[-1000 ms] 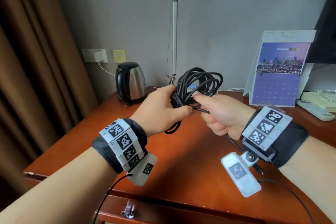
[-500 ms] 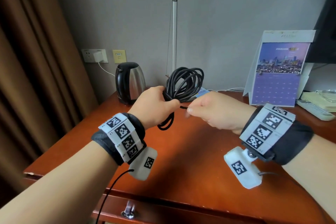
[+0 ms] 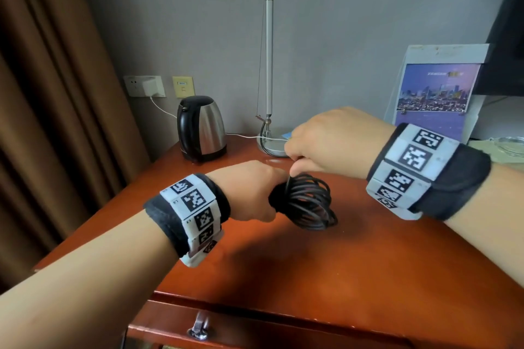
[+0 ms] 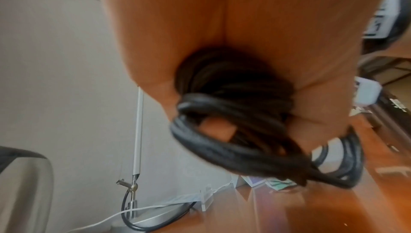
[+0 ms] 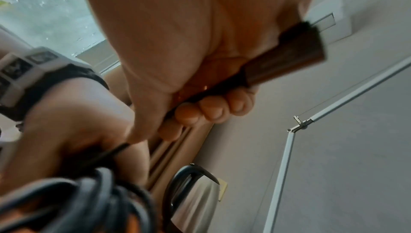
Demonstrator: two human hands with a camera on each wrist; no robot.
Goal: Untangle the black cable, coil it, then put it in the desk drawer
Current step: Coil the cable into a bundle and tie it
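The black cable point(image 3: 304, 202) is gathered into a bundle of loops and is held in the air above the desk point(image 3: 326, 269), low over the wood and between the two hands. The left hand point(image 3: 246, 193) is closed around one side of the bundle; in the left wrist view the loops point(image 4: 233, 131) are seen passing through the curled fingers, with part of them hanging below the hand. The right hand point(image 3: 334, 142) is placed above and just to the right of the left one, knuckles up, and a single strand of the cable is pinched between its thumb and fingertips where the strand meets the coil. In the right wrist view the fingers point(image 5: 213, 110) are curled in against the palm, and the thin strand point(image 5: 115, 150) is seen running down from them to the blurred loops below.

At the near edge of the desk a drawer point(image 3: 255, 331) with a metal handle point(image 3: 198, 329) is seen; whether it is pulled open cannot be told. At the back of the desk a steel kettle point(image 3: 202, 129) is set near the corner, and a lamp point(image 3: 269, 65) on a round base is placed to its right. A calendar point(image 3: 433, 93) is stood upright further right, against the wall.
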